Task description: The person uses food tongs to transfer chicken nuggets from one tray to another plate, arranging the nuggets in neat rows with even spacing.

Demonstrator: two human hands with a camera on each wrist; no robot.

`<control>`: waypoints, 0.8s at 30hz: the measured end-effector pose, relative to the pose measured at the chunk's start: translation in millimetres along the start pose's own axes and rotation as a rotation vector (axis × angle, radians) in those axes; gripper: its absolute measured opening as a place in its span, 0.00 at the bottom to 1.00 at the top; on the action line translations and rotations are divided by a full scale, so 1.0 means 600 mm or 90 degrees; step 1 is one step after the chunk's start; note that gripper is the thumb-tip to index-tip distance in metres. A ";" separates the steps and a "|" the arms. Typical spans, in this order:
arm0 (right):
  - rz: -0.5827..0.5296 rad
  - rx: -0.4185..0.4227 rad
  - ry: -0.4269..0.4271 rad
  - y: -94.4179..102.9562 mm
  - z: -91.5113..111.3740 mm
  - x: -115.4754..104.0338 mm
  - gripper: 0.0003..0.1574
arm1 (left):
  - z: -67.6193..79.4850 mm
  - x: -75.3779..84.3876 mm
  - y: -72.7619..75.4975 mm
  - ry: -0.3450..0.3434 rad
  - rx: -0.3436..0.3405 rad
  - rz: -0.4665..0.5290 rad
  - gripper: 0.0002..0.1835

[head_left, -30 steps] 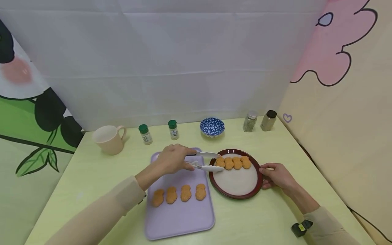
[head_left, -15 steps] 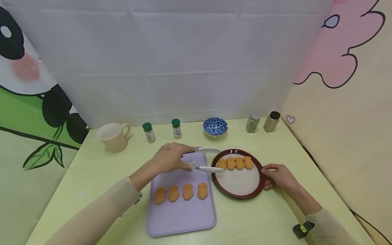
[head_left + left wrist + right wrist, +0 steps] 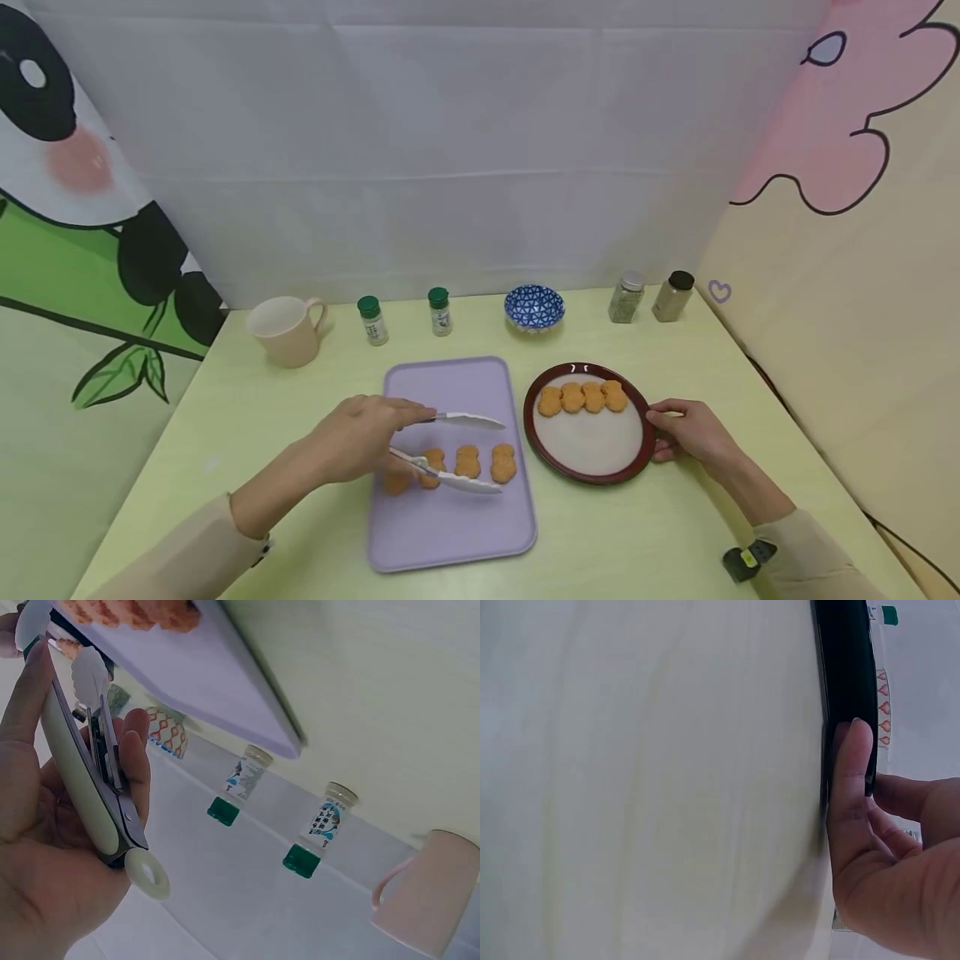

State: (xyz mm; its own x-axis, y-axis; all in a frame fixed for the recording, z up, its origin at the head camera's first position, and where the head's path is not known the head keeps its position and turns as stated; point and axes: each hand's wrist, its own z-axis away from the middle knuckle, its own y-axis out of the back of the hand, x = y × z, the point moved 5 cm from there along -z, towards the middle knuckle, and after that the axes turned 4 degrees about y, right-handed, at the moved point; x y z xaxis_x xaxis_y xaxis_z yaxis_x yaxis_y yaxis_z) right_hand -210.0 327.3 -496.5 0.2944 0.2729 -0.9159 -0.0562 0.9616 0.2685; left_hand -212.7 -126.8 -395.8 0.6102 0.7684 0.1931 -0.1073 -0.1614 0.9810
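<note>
My left hand (image 3: pixel 360 437) holds a pair of tongs (image 3: pixel 468 483) over the purple tray (image 3: pixel 450 537); the white tips are spread apart with nothing between them. In the left wrist view, the fingers wrap the pale handle of the tongs (image 3: pixel 75 765). A row of golden chicken nuggets (image 3: pixel 502 463) lies on the tray, partly hidden by the tongs and hand. To the right stands a brown-rimmed plate (image 3: pixel 530 421), with more nuggets (image 3: pixel 572 397) lined up near its far edge. My right hand (image 3: pixel 690 429) pinches the plate's right rim between thumb and fingers.
Along the back of the table are a pink mug (image 3: pixel 288 333), two green-capped shakers (image 3: pixel 372 321), a blue patterned bowl (image 3: pixel 534 308), a grey-lidded jar (image 3: pixel 626 297) and a black-lidded jar (image 3: pixel 672 297). A white cloth (image 3: pixel 465 150) hangs behind them.
The left hand has drawn the tongs away from the plate, left and nearer, to over the tray's nuggets. The right hand stays on the plate rim. The head view has shifted slightly.
</note>
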 end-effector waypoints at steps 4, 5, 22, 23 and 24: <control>0.001 0.005 -0.006 0.002 0.000 0.004 0.21 | -0.008 -0.002 -0.020 -0.024 -0.009 -0.003 0.47; 0.001 0.004 -0.006 0.002 0.001 0.004 0.21 | -0.011 -0.002 -0.024 -0.028 -0.013 -0.001 0.46; -0.009 0.000 0.007 0.000 0.007 -0.005 0.22 | -0.022 -0.002 -0.023 -0.020 0.002 0.019 0.34; -0.010 0.001 0.007 0.000 0.006 -0.004 0.22 | -0.023 0.000 -0.018 -0.020 0.008 0.024 0.34; -0.011 0.001 0.006 0.000 0.006 -0.004 0.22 | -0.025 0.004 -0.013 -0.020 0.013 0.033 0.34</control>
State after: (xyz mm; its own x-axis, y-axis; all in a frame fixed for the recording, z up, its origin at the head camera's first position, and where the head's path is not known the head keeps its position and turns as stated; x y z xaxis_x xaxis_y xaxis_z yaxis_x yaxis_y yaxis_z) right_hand -207.2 326.4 -493.5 0.2862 0.2568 -0.9231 -0.0500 0.9661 0.2533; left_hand -222.4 -114.4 -403.0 0.6286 0.7388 0.2430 -0.1238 -0.2134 0.9691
